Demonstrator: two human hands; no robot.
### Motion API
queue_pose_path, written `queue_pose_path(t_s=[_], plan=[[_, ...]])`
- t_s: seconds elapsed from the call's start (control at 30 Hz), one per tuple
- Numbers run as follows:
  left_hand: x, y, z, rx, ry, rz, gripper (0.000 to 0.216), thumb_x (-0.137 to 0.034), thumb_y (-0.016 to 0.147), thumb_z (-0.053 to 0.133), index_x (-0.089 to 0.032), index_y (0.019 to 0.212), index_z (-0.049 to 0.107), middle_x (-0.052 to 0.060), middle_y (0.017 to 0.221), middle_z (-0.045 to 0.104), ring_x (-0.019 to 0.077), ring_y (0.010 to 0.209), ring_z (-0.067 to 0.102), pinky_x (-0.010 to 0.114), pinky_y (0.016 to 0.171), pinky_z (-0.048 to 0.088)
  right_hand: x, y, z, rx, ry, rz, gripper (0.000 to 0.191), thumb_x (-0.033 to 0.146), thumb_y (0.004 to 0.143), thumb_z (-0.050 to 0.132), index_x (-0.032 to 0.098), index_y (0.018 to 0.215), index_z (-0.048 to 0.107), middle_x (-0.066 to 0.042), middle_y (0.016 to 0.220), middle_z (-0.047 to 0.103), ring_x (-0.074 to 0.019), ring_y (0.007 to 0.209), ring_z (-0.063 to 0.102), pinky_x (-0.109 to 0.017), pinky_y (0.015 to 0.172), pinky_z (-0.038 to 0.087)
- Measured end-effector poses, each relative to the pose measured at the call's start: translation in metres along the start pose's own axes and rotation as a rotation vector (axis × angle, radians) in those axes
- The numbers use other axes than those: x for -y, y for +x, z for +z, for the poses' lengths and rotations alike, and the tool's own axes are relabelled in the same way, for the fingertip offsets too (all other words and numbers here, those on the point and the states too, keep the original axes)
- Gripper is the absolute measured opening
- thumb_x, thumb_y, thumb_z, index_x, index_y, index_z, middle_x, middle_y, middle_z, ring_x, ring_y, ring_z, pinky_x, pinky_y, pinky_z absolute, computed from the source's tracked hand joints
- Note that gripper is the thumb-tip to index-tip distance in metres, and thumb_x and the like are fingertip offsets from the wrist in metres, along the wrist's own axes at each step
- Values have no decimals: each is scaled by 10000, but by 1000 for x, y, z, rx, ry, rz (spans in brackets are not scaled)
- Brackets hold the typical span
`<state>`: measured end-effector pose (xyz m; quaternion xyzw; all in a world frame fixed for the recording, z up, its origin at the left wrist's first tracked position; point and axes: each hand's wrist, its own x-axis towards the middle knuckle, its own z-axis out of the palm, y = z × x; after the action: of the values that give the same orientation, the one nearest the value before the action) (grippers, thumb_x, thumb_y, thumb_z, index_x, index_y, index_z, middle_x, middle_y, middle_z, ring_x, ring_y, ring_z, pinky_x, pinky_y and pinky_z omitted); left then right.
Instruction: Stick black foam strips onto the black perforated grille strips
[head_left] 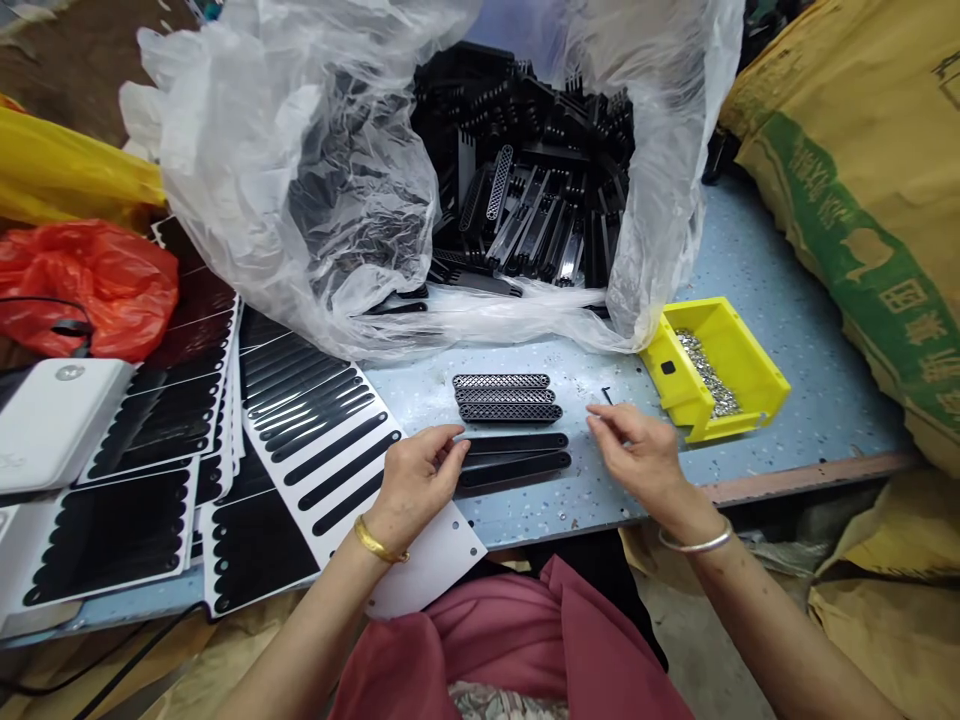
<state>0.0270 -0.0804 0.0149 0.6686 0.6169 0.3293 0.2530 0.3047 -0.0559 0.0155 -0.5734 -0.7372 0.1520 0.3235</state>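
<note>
My left hand (420, 470) is closed in a loose pinch at the left ends of two smooth black plastic bars (517, 458) lying on the table; whatever is between its fingertips, if anything, is too small to make out. To the right of the bars, my right hand (637, 455) hovers low over the table with thumb and index finger drawn together. I cannot see what they hold. Just beyond its fingertips lies a tiny black piece (607, 395). Behind the smooth bars, three black bars with lattice faces (506, 397) rest side by side.
A large clear plastic bag (360, 200) spills many black bars (540, 210) at the back. To the right sit a yellow bin (724, 375) of small metal parts and a big yellow sack (862, 200). White sheets of black strip stickers (337, 450) cover the left, near a red bag (90, 285).
</note>
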Motion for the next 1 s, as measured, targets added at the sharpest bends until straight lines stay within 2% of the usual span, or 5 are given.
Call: queue_pose_path(t_s=[0.07,0.33,0.6,0.8,1.0], plan=[[-1,2,-1,-18,49,47,228,-296,847,585,-148,947,727,46,737,733,138,583,637,254,581,516,-14,8,-10,1,-146,-42,238,235,880,495,155,901,719,-94,750,692,-197,661,626,-307,633,482],[-2,9,-13,178,120,154,323,-179,745,618,-169,1059,695,40,803,724,157,690,661,285,675,531,-56,37,-15,356,-473,-53,175,255,827,578,138,891,692,-95,801,620,-209,696,561,-303,660,406],[-4,22,-18,319,84,17,216,-167,722,620,-167,906,732,9,658,694,131,576,610,243,568,491,-61,47,-6,300,-466,42,170,152,779,528,136,820,693,-116,793,683,-232,734,617,-312,645,422],[-1,18,-18,268,64,21,176,-169,718,610,-160,854,721,5,638,678,128,582,606,235,569,482,-34,29,-29,124,9,111,295,168,771,520,156,1008,695,-29,638,683,-189,609,659,-309,623,514],[-6,16,-21,236,166,87,210,-206,726,645,-158,917,716,35,712,712,163,636,648,280,627,513,-4,3,-39,122,618,346,240,380,726,731,162,782,648,-44,619,701,-172,514,675,-267,471,551]])
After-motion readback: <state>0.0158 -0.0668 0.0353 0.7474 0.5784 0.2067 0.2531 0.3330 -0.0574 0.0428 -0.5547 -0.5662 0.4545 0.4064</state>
